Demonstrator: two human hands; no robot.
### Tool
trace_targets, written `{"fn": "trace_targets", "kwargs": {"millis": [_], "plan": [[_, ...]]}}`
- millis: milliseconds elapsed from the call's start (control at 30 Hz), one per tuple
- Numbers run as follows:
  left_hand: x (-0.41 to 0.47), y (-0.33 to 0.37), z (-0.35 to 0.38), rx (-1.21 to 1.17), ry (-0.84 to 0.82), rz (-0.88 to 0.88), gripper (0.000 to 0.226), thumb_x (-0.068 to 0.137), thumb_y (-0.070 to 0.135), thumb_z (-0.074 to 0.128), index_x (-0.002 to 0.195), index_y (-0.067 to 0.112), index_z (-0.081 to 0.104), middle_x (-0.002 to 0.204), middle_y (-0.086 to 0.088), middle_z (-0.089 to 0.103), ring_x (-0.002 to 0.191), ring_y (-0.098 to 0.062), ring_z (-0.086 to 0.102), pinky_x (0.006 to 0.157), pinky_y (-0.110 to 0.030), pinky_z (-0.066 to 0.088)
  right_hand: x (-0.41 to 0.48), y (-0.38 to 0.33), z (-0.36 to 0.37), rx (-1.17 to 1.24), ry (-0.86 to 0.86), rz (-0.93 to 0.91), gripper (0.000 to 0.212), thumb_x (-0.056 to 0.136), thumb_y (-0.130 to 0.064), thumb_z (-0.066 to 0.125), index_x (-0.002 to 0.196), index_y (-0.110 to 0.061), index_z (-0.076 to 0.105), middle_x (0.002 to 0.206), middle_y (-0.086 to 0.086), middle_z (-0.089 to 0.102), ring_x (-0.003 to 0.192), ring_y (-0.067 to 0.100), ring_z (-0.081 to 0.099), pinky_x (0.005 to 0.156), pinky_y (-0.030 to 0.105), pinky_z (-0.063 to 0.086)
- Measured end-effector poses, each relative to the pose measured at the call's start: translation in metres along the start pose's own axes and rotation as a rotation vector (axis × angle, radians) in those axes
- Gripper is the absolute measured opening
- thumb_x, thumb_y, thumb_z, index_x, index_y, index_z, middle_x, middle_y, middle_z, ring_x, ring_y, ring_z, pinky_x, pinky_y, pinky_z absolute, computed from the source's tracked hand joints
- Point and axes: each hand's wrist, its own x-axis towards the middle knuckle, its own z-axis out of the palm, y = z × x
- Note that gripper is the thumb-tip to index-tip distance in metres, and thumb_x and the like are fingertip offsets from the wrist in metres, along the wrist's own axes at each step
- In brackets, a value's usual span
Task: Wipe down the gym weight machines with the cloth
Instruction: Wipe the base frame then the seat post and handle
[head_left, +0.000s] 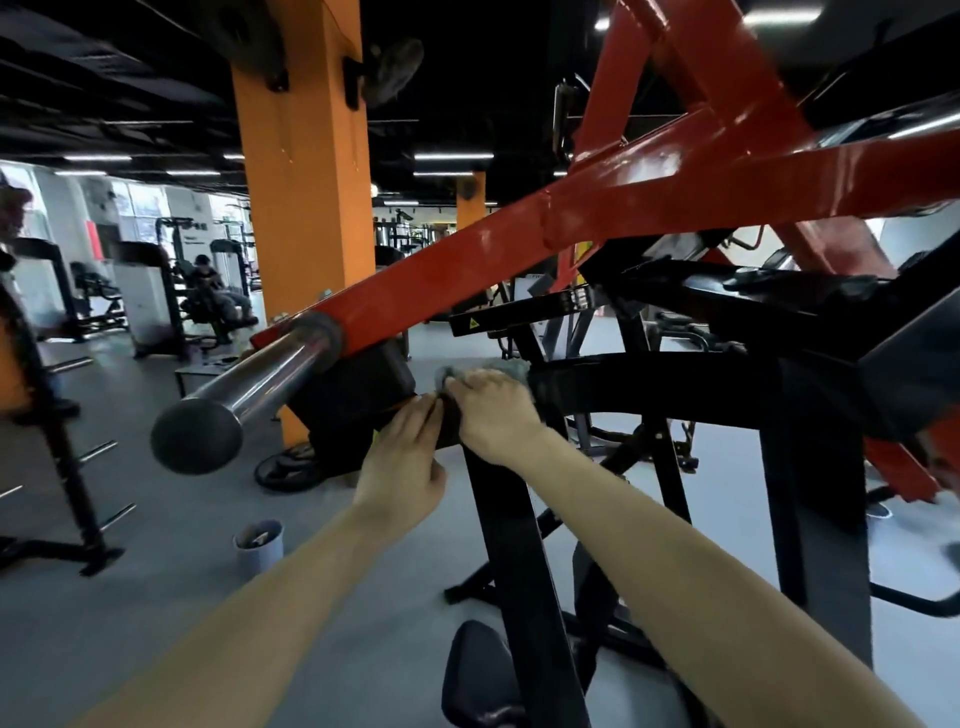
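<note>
A weight machine with a red arm (467, 260) and a black frame (649, 384) fills the middle of the head view. A grey cloth (506, 368) lies on the black crossbar, mostly under my right hand (493, 415), which grips it against the bar. My left hand (402, 462) holds the black bar just left of the right hand, fingers curled on its lower edge. A chrome sleeve (249, 384) with a dark end cap sticks out toward me on the left.
A white cup (260, 543) stands on the grey floor below the chrome sleeve. An orange pillar (306, 182) rises behind the machine. A black plate rack (67, 467) is at the left. A seated person (213, 291) is far back. The black seat (483, 675) is below.
</note>
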Motion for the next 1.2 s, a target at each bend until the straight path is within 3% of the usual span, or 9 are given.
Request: {"fn": "trace_targets", "kwargs": {"millis": [167,300,433,533,700,833,967,1100,1200], "plan": [[-0.016,-0.021,0.004,0.111,-0.01,-0.059,0.073,0.078,0.015,0.071,0.147,0.0,0.052,0.154,-0.017,0.043,0.138,-0.036,0.045,0.101,-0.049,0.052,-0.02,0.049,0.001,0.005,0.142,0.142,0.048,0.084,-0.009,0.059,0.132,-0.011,0.062,0.133,0.01,0.057,0.122,0.035,0.056,0.091,0.043,0.053],[-0.026,-0.033,0.002,0.11,-0.006,-0.068,0.069,0.081,0.016,0.069,0.147,0.002,0.053,0.155,-0.013,0.044,0.14,-0.031,0.045,0.104,-0.045,0.05,-0.014,0.033,0.021,0.01,0.196,0.18,0.042,0.077,-0.008,0.06,0.118,-0.001,0.068,0.117,0.017,0.065,0.113,0.041,0.06,0.105,0.048,0.048],[-0.027,-0.033,-0.001,0.017,0.033,-0.106,0.066,0.08,0.012,0.068,0.144,0.005,0.055,0.15,-0.011,0.05,0.137,-0.029,0.05,0.103,-0.044,0.051,0.004,-0.023,0.026,0.066,0.141,0.063,0.048,0.085,-0.011,0.054,0.132,-0.007,0.061,0.128,0.015,0.062,0.121,0.037,0.056,0.11,0.044,0.041],[-0.029,-0.034,0.001,-0.036,0.057,-0.13,0.065,0.077,0.009,0.07,0.14,0.006,0.057,0.147,-0.009,0.053,0.135,-0.028,0.052,0.104,-0.046,0.052,0.014,-0.046,0.037,0.174,0.158,0.001,0.044,0.083,-0.015,0.048,0.12,-0.004,0.069,0.109,0.018,0.068,0.103,0.041,0.063,0.097,0.046,0.049],[-0.015,-0.019,0.0,-0.131,0.141,-0.198,0.059,0.075,0.004,0.074,0.133,0.009,0.06,0.132,-0.008,0.058,0.122,-0.031,0.057,0.098,-0.047,0.054,0.014,-0.011,0.034,0.222,0.119,-0.065,0.056,0.077,-0.013,0.061,0.132,-0.011,0.067,0.12,0.013,0.068,0.11,0.039,0.062,0.095,0.044,0.053],[0.004,0.017,0.004,-0.194,0.142,-0.117,0.057,0.078,0.005,0.074,0.132,0.011,0.059,0.128,-0.004,0.058,0.117,-0.03,0.059,0.096,-0.045,0.053,-0.008,0.027,0.018,0.166,0.133,0.058,0.056,0.081,-0.011,0.06,0.137,-0.011,0.063,0.131,0.013,0.065,0.12,0.039,0.06,0.102,0.044,0.052],[0.024,0.052,0.01,-0.22,0.082,-0.035,0.06,0.079,0.012,0.074,0.136,0.011,0.057,0.131,-0.007,0.057,0.118,-0.031,0.06,0.095,-0.046,0.054,-0.031,0.064,-0.004,0.048,0.172,0.174,0.041,0.083,-0.011,0.069,0.124,-0.008,0.07,0.114,0.014,0.07,0.105,0.038,0.066,0.085,0.04,0.055],[0.04,0.081,0.011,-0.313,-0.026,0.007,0.062,0.089,0.021,0.067,0.147,0.017,0.046,0.146,-0.002,0.045,0.132,-0.025,0.048,0.107,-0.042,0.046,-0.053,0.099,-0.023,-0.145,0.12,0.268,0.037,0.069,-0.01,0.078,0.106,-0.006,0.076,0.097,0.013,0.074,0.088,0.035,0.071,0.077,0.037,0.058],[0.051,0.102,0.008,-0.384,-0.074,0.06,0.065,0.092,0.023,0.064,0.153,0.019,0.041,0.151,0.0,0.041,0.136,-0.024,0.045,0.11,-0.04,0.043,-0.074,0.116,-0.036,-0.313,0.124,0.331,0.038,0.073,-0.01,0.063,0.109,-0.008,0.075,0.101,0.011,0.074,0.091,0.031,0.071,0.083,0.04,0.058]]}}
